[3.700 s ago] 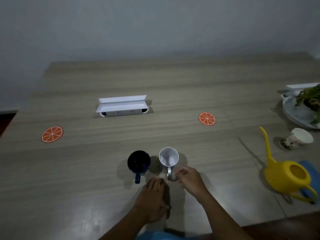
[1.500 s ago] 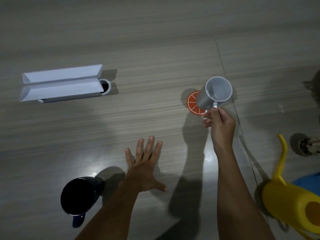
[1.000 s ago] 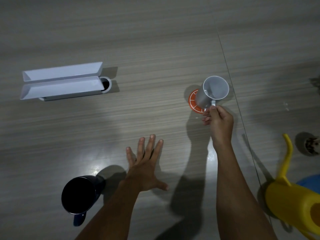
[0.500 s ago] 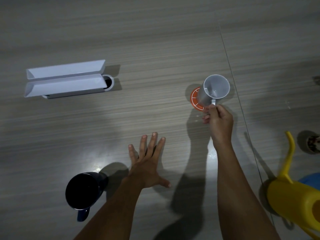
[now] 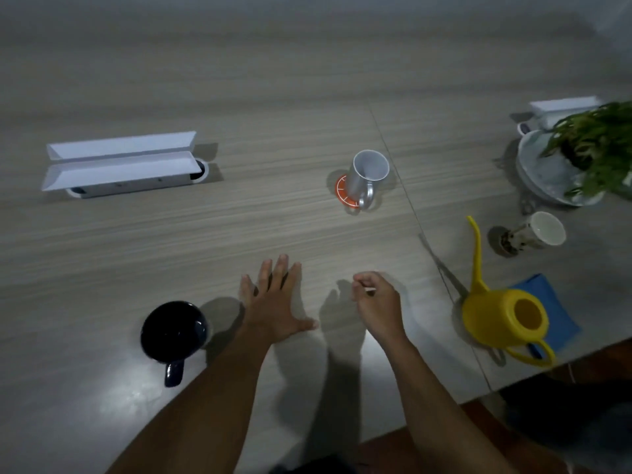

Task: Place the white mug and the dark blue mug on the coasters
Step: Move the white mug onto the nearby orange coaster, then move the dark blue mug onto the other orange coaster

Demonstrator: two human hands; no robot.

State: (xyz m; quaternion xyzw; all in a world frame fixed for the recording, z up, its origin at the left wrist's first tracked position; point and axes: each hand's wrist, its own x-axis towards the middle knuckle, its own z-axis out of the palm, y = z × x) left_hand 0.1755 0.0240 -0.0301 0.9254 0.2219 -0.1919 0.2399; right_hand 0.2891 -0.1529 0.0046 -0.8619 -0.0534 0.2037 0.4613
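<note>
White mug [image 5: 367, 174] is sitting on its coaster [image 5: 342, 193] ahead of my right hand [image 5: 376, 302], loosely curled, empty; left hand [image 5: 273, 302] is lying flat, empty, beside dark blue mug [image 5: 173, 331] for pickup.

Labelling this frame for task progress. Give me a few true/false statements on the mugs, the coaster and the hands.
1. The white mug stands on the orange coaster. True.
2. The right hand grips the white mug's handle. False: it is empty and loosely curled, near the table edge, apart from the mug.
3. The dark blue mug sits on a coaster. False: it stands on bare table.
4. The left hand lies flat, fingers spread, beside the dark blue mug. True.
5. The yellow watering can lies tipped over. False: it stands upright.
</note>
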